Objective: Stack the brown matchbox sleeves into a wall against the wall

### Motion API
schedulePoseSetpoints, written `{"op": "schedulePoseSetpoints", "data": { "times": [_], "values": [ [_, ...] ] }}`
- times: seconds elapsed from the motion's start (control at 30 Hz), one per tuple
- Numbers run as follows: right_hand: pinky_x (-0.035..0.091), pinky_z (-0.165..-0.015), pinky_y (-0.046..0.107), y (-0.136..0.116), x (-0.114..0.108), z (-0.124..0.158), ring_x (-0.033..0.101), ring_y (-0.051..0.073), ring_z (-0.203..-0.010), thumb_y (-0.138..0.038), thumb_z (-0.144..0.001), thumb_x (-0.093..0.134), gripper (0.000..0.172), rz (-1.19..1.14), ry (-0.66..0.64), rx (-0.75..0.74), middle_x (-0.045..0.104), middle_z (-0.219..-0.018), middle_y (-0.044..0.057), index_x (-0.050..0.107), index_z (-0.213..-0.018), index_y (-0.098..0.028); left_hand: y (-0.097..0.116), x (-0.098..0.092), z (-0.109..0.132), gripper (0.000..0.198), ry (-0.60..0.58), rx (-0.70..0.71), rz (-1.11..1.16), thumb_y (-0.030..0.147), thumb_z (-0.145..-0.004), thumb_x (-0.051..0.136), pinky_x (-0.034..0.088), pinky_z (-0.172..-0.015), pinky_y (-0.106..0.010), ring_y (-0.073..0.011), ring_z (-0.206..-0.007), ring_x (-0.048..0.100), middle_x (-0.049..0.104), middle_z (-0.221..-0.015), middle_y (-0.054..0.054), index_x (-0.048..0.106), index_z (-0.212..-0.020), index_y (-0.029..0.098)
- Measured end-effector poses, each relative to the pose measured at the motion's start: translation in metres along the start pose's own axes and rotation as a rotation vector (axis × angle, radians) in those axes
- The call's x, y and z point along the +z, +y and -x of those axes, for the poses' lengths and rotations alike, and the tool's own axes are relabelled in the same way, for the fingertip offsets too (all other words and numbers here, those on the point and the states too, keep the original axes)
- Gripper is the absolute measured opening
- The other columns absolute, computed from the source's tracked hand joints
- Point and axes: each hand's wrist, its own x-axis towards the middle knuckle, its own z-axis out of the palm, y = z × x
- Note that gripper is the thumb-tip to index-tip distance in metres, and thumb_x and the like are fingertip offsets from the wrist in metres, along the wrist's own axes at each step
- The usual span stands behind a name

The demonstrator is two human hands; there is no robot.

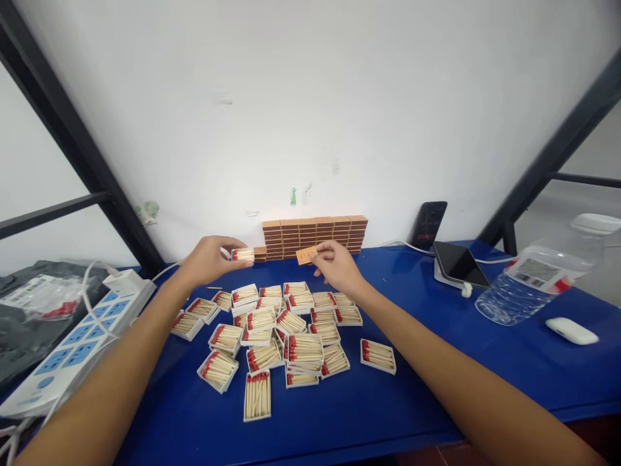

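My left hand (211, 259) grips a white matchbox tray (243, 254) filled with red-tipped matches, held above the table's back part. To the right, my right hand (337, 264) pinches an orange matchbox sleeve (306, 255) between thumb and fingers. The tray and the sleeve are apart. Behind the hands, stacked closed matchboxes (310, 238) form a low block against the wall. In front lie several open trays of matches (304, 348), some piled on others. One tray (378, 356) sits by itself at the right of the pile.
A white power strip (80, 346) and a dark plastic bag (29, 317) are at the left of the blue table (339, 430). On the right are an upright phone (429, 224), a flat phone (460, 264), a water bottle (524, 285) and a white case (571, 331).
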Motion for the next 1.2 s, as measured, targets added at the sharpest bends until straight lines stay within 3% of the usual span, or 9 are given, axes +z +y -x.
{"op": "schedulePoseSetpoints", "data": {
  "times": [0.13, 0.3, 0.4, 0.47, 0.57, 0.73, 0.87, 1.03, 1.2],
  "values": [
    [0.05, -0.071, 0.028, 0.018, -0.021, -0.014, 0.07, 0.018, -0.081, -0.026, -0.091, 0.065, 0.029, 0.446, 0.029, -0.069, 0.074, -0.087, 0.002, 0.06, -0.119, -0.021, -0.035, -0.001, 0.001, 0.054, -0.168, -0.12, -0.083, 0.065, -0.063, 0.082, 0.05, -0.064, -0.03, -0.0217, -0.07, 0.067, 0.078, -0.08, -0.005, 0.084, -0.095, 0.022],
    [0.043, -0.067, 0.028, 0.027, -0.039, -0.019, 0.07, 0.022, -0.087, -0.033, -0.093, 0.065, 0.015, 0.775, -0.071, -0.013, 0.077, -0.095, 0.007, 0.071, -0.098, -0.02, -0.047, 0.014, 0.002, 0.044, -0.303, -0.067, -0.078, 0.062, -0.067, 0.079, 0.052, -0.073, -0.032, -0.0238, -0.079, 0.07, 0.079, -0.083, -0.005, 0.084, -0.09, 0.025],
    [0.045, -0.071, 0.031, 0.024, -0.043, -0.018, 0.07, 0.026, -0.096, -0.041, -0.097, 0.06, 0.026, 0.96, 0.006, -0.079, 0.076, -0.105, 0.012, 0.073, -0.097, -0.018, -0.056, 0.013, 0.001, 0.047, -0.167, -0.079, -0.104, 0.062, -0.074, 0.072, 0.054, -0.073, -0.033, -0.0245, -0.08, 0.07, 0.08, -0.087, -0.007, 0.084, -0.096, 0.023],
    [0.046, -0.074, 0.033, 0.02, -0.043, -0.017, 0.07, 0.028, -0.098, -0.041, -0.099, 0.058, 0.028, 1.044, 0.047, -0.111, 0.075, -0.108, 0.014, 0.073, -0.099, -0.018, -0.067, 0.009, 0.0, 0.045, -0.019, -0.047, -0.194, 0.056, -0.079, 0.067, 0.054, -0.085, -0.038, -0.028, -0.091, 0.07, 0.08, -0.1, -0.01, 0.082, -0.104, 0.022],
    [0.047, -0.076, 0.035, 0.015, -0.042, -0.015, 0.07, 0.029, -0.098, -0.036, -0.1, 0.056, 0.025, 1.107, 0.053, -0.143, 0.075, -0.107, 0.015, 0.072, -0.101, -0.017, -0.083, 0.006, 0.0, 0.044, 0.007, 0.016, -0.338, 0.04, -0.079, 0.064, 0.047, -0.104, -0.048, -0.0357, -0.118, 0.064, 0.076, -0.12, -0.013, 0.079, -0.116, 0.022],
    [0.047, -0.077, 0.034, 0.013, -0.04, -0.012, 0.07, 0.028, -0.099, -0.033, -0.099, 0.055, 0.022, 1.132, 0.026, -0.16, 0.075, -0.109, 0.015, 0.071, -0.1, -0.018, -0.098, 0.008, 0.001, 0.057, -0.09, -0.022, -0.359, 0.026, -0.071, 0.063, 0.047, -0.105, -0.049, -0.0368, -0.122, 0.062, 0.074, -0.127, -0.012, 0.073, -0.127, 0.024],
    [0.046, -0.075, 0.034, 0.013, -0.04, -0.011, 0.071, 0.028, -0.097, -0.033, -0.099, 0.056, 0.021, 1.131, 0.035, -0.155, 0.076, -0.106, 0.013, 0.071, -0.099, -0.018, -0.108, 0.003, 0.0, 0.056, -0.088, 0.019, -0.268, 0.025, -0.07, 0.059, 0.048, -0.106, -0.041, -0.032, -0.12, 0.065, 0.073, -0.129, -0.011, 0.075, -0.124, 0.021],
    [0.047, -0.075, 0.035, 0.011, -0.041, -0.01, 0.071, 0.029, -0.097, -0.034, -0.099, 0.056, 0.021, 1.149, 0.023, -0.14, 0.076, -0.104, 0.015, 0.071, -0.098, -0.018, -0.121, -0.004, 0.002, 0.05, -0.084, 0.004, -0.361, 0.027, -0.072, 0.057, 0.047, -0.105, -0.043, -0.0332, -0.117, 0.065, 0.076, -0.121, -0.011, 0.077, -0.118, 0.021],
    [0.047, -0.074, 0.036, 0.011, -0.043, -0.011, 0.071, 0.031, -0.095, -0.03, -0.098, 0.058, 0.018, 1.121, 0.045, -0.162, 0.076, -0.1, 0.014, 0.07, -0.092, -0.018, -0.105, -0.007, 0.004, 0.048, -0.015, -0.054, -0.326, 0.041, -0.078, 0.064, 0.051, -0.099, -0.047, -0.0359, -0.11, 0.067, 0.073, -0.118, -0.014, 0.076, -0.12, 0.021]
  ]
}}
